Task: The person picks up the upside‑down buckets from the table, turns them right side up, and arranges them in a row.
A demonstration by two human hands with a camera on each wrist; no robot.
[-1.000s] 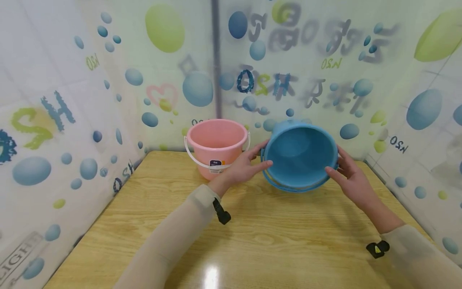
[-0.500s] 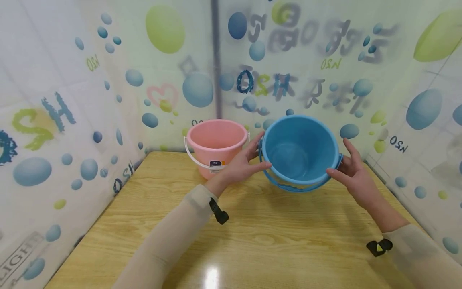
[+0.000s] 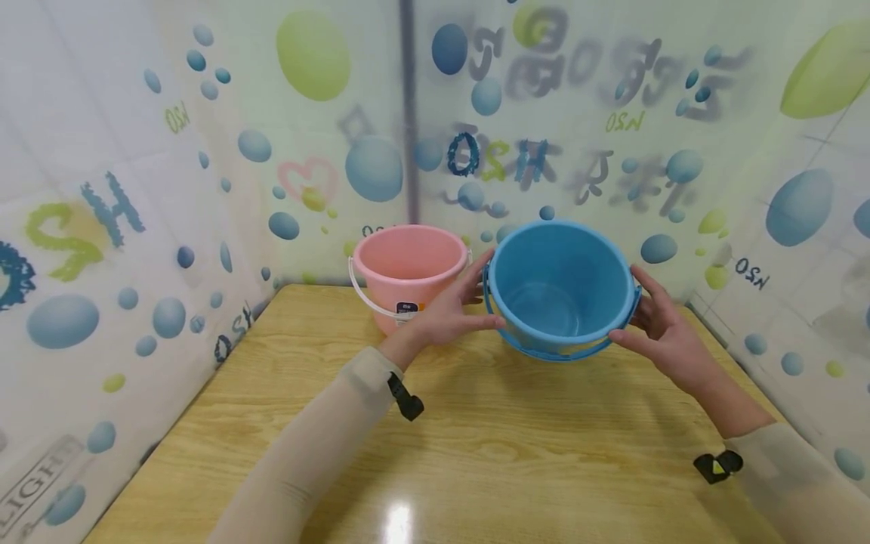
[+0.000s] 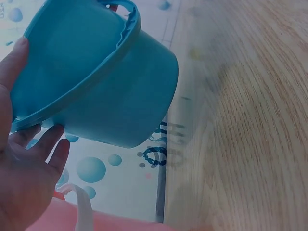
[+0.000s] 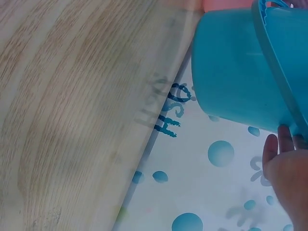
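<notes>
A blue plastic bucket [image 3: 560, 291] hangs between my two hands, its mouth tilted toward me so that the inner bottom shows. My left hand [image 3: 445, 311] grips its left rim, thumb in front and fingers behind. On the other side my right hand [image 3: 669, 344] holds the right rim in the same way. A blue handle [image 3: 544, 355] droops below the front of the rim. In the left wrist view the bucket's outer wall [image 4: 120, 96] appears raised off the table. Left of it stands a pink bucket [image 3: 381, 302], upright, partly hidden by my left hand.
A wood-grain table [image 3: 476, 453] spreads beneath both arms. Behind it and at both sides hang sheets [image 3: 306, 227] printed with blue and green bubbles and letters. The pink bucket has a white handle [image 3: 363, 296] hanging at its front and stands near the back edge.
The blue bucket has tipped so that its mouth faces more upward, its far rim rising, and it has shifted slightly left. Both hands keep hold of it. The pink bucket has stayed put.
</notes>
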